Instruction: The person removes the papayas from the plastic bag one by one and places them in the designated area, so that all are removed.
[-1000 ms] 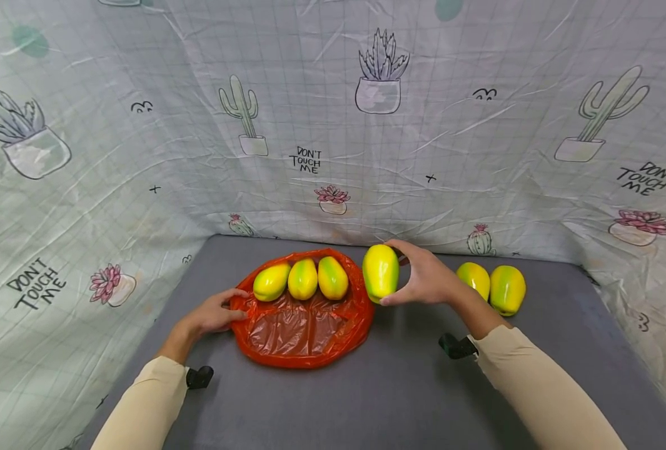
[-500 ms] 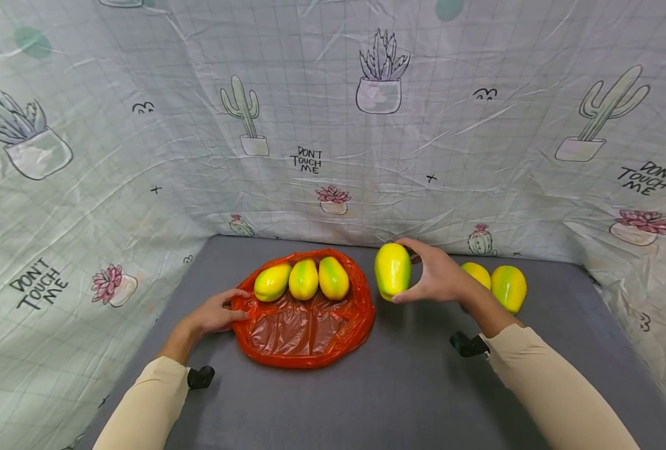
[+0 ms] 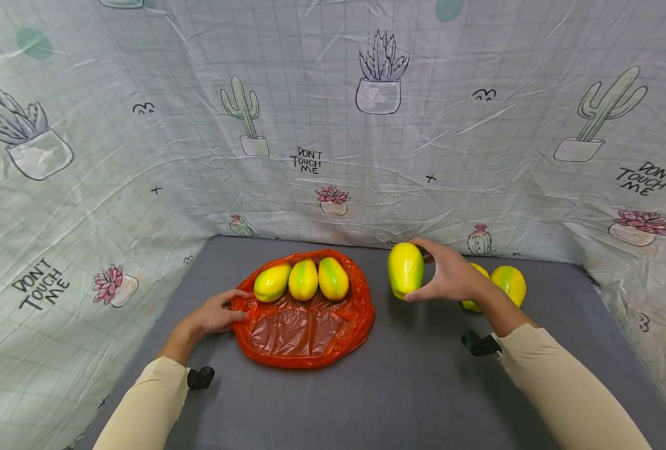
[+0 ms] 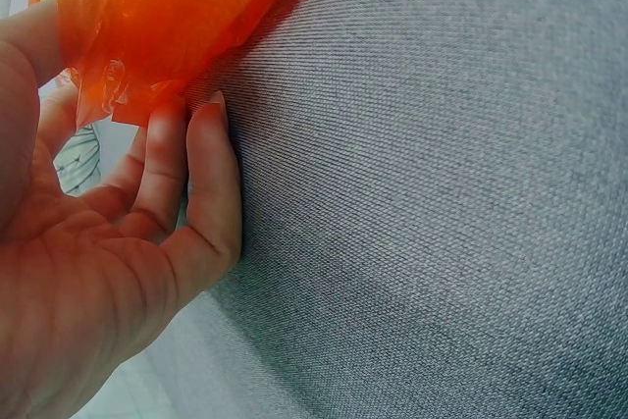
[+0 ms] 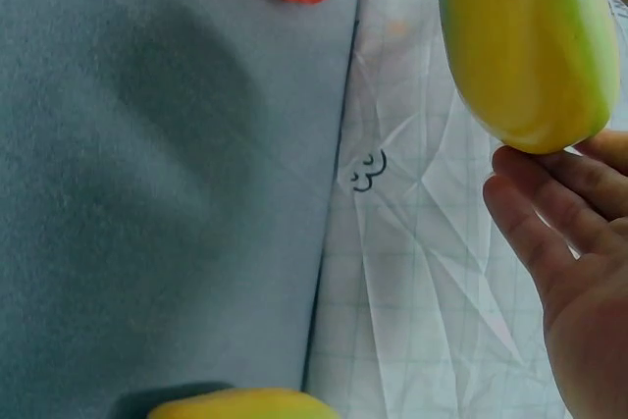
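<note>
In the head view an orange-red plastic bag [image 3: 304, 360] lies with its mouth spread wide. Three yellow-green papayas [image 3: 302, 279] sit in a row at its far side. My left hand [image 3: 218, 312] pinches the bag's left edge; the left wrist view has the thin film [image 4: 167, 26] between thumb and fingers. To the right of the bag, my right hand [image 3: 449, 275] holds another papaya [image 3: 405, 270] above the table, thumb and fingers at its ends. From the right wrist, fingertips [image 5: 515, 169] touch one end of this papaya [image 5: 530, 56].
Two more papayas, one [image 3: 509, 284] in plain sight and one [image 3: 474, 306] partly behind my right forearm, rest on the grey table [image 3: 333, 412] at the right. A cactus-printed sheet [image 3: 333, 125] stands along the table's back and sides.
My right hand has moved to the right, away from the bag, with the papaya in it. Its forearm now covers more of one papaya on the right. The left hand and bag stay put.
</note>
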### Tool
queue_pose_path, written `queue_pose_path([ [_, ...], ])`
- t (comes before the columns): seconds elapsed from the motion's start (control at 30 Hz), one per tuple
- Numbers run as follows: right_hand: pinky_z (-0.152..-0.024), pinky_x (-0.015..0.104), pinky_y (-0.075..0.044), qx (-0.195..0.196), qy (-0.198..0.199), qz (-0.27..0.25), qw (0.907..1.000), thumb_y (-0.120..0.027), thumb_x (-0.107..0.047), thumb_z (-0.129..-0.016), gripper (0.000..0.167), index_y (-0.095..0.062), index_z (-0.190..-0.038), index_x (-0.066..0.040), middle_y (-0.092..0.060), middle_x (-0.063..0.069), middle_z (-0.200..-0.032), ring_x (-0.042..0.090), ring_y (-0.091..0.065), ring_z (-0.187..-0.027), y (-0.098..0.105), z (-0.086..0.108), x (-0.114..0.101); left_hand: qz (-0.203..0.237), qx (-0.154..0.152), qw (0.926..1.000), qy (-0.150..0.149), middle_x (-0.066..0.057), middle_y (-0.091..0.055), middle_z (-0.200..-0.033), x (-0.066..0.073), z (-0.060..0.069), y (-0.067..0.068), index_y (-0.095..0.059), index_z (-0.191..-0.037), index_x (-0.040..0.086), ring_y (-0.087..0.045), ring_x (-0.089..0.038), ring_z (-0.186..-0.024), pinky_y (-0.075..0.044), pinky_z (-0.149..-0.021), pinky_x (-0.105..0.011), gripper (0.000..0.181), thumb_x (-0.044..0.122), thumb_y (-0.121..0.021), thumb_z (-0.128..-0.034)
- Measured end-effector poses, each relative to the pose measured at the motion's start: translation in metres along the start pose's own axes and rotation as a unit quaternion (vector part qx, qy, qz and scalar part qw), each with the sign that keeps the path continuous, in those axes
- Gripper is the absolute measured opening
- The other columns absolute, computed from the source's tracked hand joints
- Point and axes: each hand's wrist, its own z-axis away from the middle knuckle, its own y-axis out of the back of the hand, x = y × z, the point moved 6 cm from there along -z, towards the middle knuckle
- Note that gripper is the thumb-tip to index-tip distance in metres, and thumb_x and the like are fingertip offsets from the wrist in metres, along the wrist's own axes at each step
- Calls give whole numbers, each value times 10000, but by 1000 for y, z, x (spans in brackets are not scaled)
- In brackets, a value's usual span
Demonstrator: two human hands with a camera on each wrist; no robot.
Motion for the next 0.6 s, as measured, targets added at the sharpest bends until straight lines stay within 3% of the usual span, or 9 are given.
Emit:
queue_pose_path([
  [0.2,-1068,598,-485,-55,-154,33,9999,-943,-484,-697,1109,-376,-1560,-79,-530,158,-1506,381,-583,-1285,5,4,8,82,-25,10000,-24,-114,-652,-1070,-1,0,0,-511,-1462,39,-647,-131,-749,-555,-672,-286,561,144,-723,-953],
  [0.6,-1042,606,-497,-100,-310,187,9993,-930,-508,-710,1130,-354,-1578,-71,-531,184,-1505,398,-592,-1266,13,11,19,-24,-33,10000,29,-187,-586,-1206,2,2,0,-511,-1464,46,-631,-149,-785,-550,-687,-298,562,155,-725,-956],
])
